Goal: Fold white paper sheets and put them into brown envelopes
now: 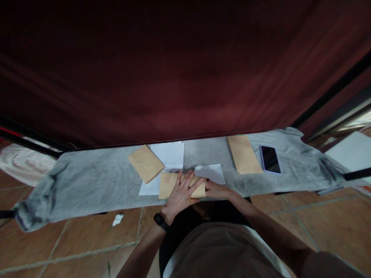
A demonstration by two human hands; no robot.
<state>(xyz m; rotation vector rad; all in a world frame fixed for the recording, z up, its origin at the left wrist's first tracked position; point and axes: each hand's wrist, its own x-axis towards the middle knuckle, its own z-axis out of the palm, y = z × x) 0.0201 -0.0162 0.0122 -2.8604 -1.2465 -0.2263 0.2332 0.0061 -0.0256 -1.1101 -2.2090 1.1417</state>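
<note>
A tan paper envelope [166,185] lies at the front edge of the grey cloth, right before my body. My left hand [182,191], with a dark band on its wrist, rests on top of it, fingers spread and flat. At the envelope's right end is my right hand [216,189]; its fingers go in at the opening and are hidden there. A small white sheet of paper [210,173] lies just behind my right hand. White papers [171,154] lie behind and partly under the envelope. Another tan envelope [146,164] rests across them at the left.
A grey cloth [95,181] covers the long narrow surface. Farther right lie a tan envelope [243,154] and a phone [270,159] with a dark screen. Dark red fabric [185,96] hangs along the back. A white scrap [118,219] is on the tiled floor [87,235].
</note>
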